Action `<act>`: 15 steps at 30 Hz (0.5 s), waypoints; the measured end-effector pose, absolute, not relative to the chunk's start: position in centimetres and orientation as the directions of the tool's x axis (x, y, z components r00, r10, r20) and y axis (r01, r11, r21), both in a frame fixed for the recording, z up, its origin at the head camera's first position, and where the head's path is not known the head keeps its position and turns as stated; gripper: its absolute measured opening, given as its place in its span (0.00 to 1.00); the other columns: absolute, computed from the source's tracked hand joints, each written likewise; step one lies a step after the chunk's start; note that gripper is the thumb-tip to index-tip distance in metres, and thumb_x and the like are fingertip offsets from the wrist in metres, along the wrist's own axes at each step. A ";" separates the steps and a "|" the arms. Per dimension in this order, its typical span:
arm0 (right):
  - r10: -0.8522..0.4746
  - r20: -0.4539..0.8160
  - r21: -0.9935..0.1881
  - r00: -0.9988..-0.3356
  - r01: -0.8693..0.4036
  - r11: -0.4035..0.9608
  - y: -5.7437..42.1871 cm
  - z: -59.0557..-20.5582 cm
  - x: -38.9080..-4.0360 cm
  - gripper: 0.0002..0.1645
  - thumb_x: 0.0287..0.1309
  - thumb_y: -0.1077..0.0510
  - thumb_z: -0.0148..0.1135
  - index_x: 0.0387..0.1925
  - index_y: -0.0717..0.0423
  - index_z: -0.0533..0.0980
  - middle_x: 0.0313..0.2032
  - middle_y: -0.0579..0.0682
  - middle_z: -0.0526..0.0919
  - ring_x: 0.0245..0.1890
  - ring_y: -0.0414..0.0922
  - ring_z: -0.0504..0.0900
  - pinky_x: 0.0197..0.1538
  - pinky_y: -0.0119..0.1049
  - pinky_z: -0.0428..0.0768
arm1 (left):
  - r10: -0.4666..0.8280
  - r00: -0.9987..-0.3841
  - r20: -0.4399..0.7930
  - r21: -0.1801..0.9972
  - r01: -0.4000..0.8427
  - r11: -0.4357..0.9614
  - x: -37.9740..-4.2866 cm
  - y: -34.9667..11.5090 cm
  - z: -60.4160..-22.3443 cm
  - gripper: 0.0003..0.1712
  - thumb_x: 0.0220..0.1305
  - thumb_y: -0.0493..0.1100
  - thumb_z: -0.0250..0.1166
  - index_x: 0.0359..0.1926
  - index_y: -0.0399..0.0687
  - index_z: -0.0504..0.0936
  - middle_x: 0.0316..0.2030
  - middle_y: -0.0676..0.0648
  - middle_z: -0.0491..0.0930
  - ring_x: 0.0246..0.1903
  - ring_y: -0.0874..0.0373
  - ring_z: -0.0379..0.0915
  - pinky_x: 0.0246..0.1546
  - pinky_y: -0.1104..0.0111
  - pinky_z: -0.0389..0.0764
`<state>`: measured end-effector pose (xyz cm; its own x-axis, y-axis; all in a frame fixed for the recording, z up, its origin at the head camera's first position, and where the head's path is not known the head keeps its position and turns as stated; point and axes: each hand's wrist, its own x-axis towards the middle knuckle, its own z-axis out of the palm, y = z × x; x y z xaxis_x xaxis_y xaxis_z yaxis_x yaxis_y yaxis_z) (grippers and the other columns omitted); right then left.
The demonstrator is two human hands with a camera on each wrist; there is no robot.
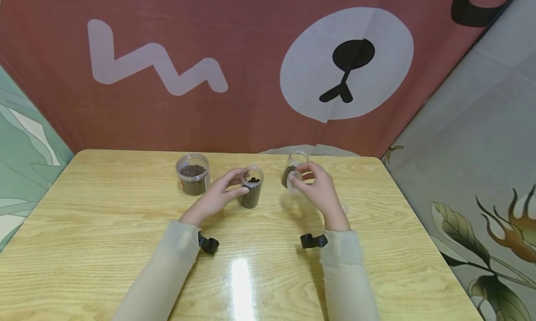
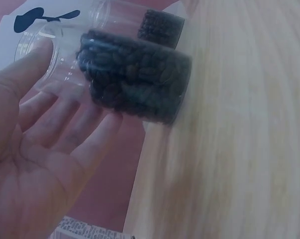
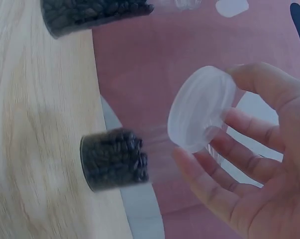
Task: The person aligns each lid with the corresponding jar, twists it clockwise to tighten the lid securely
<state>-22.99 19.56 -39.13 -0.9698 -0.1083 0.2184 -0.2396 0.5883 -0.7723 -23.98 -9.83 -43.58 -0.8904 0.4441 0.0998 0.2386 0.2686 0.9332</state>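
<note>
My left hand (image 1: 217,193) holds an open clear jar of dark coffee beans (image 1: 251,197), its thumb and fingers around the upper part. In the left wrist view the thumb lies near the rim of this jar (image 2: 135,74) and the fingers are at its side. My right hand (image 1: 319,188) pinches a round translucent white lid (image 3: 202,109) between thumb and fingers. Just beyond that lid stands a second open jar of dark beans (image 3: 115,158), partly behind the right hand in the head view.
A wider open jar (image 1: 194,185) with brown crumbly contents stands left of the left hand. Another pale lid (image 1: 345,208) lies beside the right wrist, partly hidden. The wooden table (image 1: 125,209) meets a reddish cloth backdrop (image 1: 176,121) at its far edge.
</note>
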 end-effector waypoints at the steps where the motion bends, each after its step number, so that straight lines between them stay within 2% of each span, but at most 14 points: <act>1: -0.099 0.228 -0.778 -0.969 -0.242 0.580 19.5 -39.1 -22.9 0.21 0.64 0.50 0.70 0.53 0.59 0.78 0.52 0.55 0.80 0.48 0.56 0.81 0.45 0.49 0.85 | 0.448 -0.888 0.099 0.933 0.240 0.269 -23.9 -9.9 -43.6 0.36 0.73 0.49 0.64 0.76 0.48 0.62 0.70 0.41 0.68 0.69 0.42 0.64 0.68 0.45 0.68; 4: -0.069 0.244 -0.798 -0.967 -0.240 0.553 19.2 -39.2 -22.9 0.19 0.64 0.51 0.71 0.51 0.58 0.79 0.51 0.54 0.80 0.48 0.54 0.81 0.47 0.48 0.85 | 0.472 -0.875 0.108 0.931 0.255 0.259 -23.8 -10.0 -43.6 0.35 0.73 0.46 0.64 0.76 0.45 0.62 0.71 0.40 0.67 0.69 0.41 0.64 0.68 0.46 0.68; 15: -0.038 0.255 -0.864 -0.966 -0.245 0.440 18.7 -39.5 -23.0 0.21 0.65 0.51 0.70 0.52 0.60 0.79 0.52 0.56 0.81 0.50 0.55 0.80 0.54 0.51 0.81 | 0.508 -0.857 0.089 0.939 0.241 0.243 -23.5 -10.6 -43.6 0.34 0.73 0.52 0.63 0.76 0.54 0.64 0.72 0.48 0.66 0.70 0.46 0.63 0.69 0.47 0.68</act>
